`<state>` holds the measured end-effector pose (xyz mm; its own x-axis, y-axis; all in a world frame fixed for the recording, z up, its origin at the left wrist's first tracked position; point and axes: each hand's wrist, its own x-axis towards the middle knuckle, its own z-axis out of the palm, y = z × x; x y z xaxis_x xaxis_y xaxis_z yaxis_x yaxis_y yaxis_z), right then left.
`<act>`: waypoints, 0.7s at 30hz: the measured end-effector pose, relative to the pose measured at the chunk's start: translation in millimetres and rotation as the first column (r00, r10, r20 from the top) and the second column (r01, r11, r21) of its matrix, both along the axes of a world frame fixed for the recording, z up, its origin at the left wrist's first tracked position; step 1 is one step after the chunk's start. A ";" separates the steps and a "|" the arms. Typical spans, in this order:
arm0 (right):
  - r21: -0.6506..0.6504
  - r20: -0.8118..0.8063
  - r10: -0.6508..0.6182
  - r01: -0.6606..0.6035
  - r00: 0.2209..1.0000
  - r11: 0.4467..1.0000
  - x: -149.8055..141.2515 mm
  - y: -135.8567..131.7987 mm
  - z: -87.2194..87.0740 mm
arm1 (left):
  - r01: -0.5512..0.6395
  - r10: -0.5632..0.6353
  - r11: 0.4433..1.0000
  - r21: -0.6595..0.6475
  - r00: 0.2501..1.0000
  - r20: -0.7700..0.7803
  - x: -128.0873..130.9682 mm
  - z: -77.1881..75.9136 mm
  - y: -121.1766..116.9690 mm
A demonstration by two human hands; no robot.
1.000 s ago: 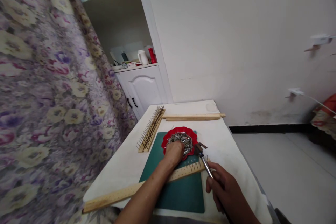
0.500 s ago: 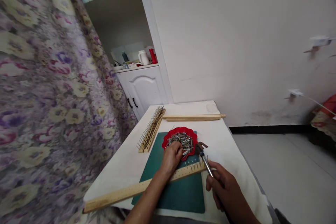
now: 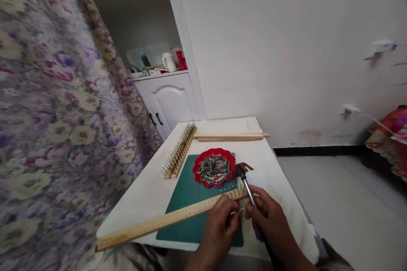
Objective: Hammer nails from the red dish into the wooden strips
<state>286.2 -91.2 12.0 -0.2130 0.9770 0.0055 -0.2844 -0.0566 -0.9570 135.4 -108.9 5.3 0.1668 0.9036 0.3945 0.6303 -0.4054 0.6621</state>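
My left hand (image 3: 219,226) is closed in a pinch on a thin nail (image 3: 236,211), just in front of the pale wooden strip (image 3: 165,221). Rows of small holes run along the strip, and several nails stand upright in its right end. My right hand (image 3: 270,222) is wrapped round the handle of a claw hammer (image 3: 247,186), whose head rises above the strip's right end. Behind the strip, a red scalloped bowl (image 3: 196,165) holds a heap of loose nails (image 3: 215,170). Under the bowl and strip lies a green mat (image 3: 182,203).
A strip studded with upright nails (image 3: 174,168) lies at the table's left. More wooden strips (image 3: 230,136) lie across the back of the white-covered table (image 3: 136,207). A flowered curtain (image 3: 63,135) hangs at left. Behind stands a white cabinet (image 3: 173,97).
My left hand has left the bowl and come toward me with a nail, close to my right hand. The hammer stays in my right hand. The view has shifted slightly.
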 end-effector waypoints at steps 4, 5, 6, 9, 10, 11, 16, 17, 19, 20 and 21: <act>-0.017 -0.020 0.019 -0.019 1.000 1.000 1.8 3.2 -6.3 | 0.007 -0.006 1.000 -0.005 0.997 0.080 0.6 2.5 1.4; -0.020 -0.037 0.027 -0.028 0.999 0.999 2.3 4.5 -7.8 | -0.009 0.011 1.000 -0.020 0.991 0.133 0.9 2.2 1.7; -0.023 -0.054 0.037 -0.038 0.998 0.999 2.9 5.9 -9.1 | -0.022 0.031 0.999 -0.047 0.978 0.208 1.7 1.1 1.7; -0.034 -0.114 0.058 -0.062 0.992 0.998 4.7 9.3 -11.0 | 0.003 0.109 0.978 -0.210 0.848 0.518 6.9 -6.8 1.0; -0.034 -0.132 0.064 -0.069 0.989 0.997 5.3 10.1 -11.1 | 0.030 0.146 0.962 -0.270 0.782 0.606 9.6 -9.8 0.5; -0.035 -0.148 0.068 -0.074 0.987 0.997 5.8 10.6 -11.1 | 0.054 0.182 0.947 -0.317 0.721 0.668 12.4 -12.4 0.1; -0.033 -0.165 0.087 -0.094 0.982 0.995 5.9 10.0 -12.5 | 0.065 0.197 0.952 -0.300 0.620 0.759 23.7 -16.0 -2.8; -0.031 -0.159 0.090 -0.096 0.983 0.995 5.3 9.4 -12.9 | 0.060 0.185 0.958 -0.281 0.622 0.761 23.7 -15.4 -3.1; -0.024 -0.139 0.086 -0.090 0.987 0.996 4.0 7.9 -13.1 | 0.024 0.178 0.968 -0.252 0.643 0.745 19.8 -13.8 -2.9; -0.020 -0.126 0.078 -0.082 0.989 0.996 3.5 7.2 -12.6 | -0.013 0.186 0.972 -0.236 0.661 0.727 15.7 -12.9 -2.2; -0.017 -0.110 0.070 -0.072 0.991 0.997 3.1 6.5 -11.7 | -0.059 0.199 0.974 -0.218 0.684 0.702 10.3 -12.0 -0.9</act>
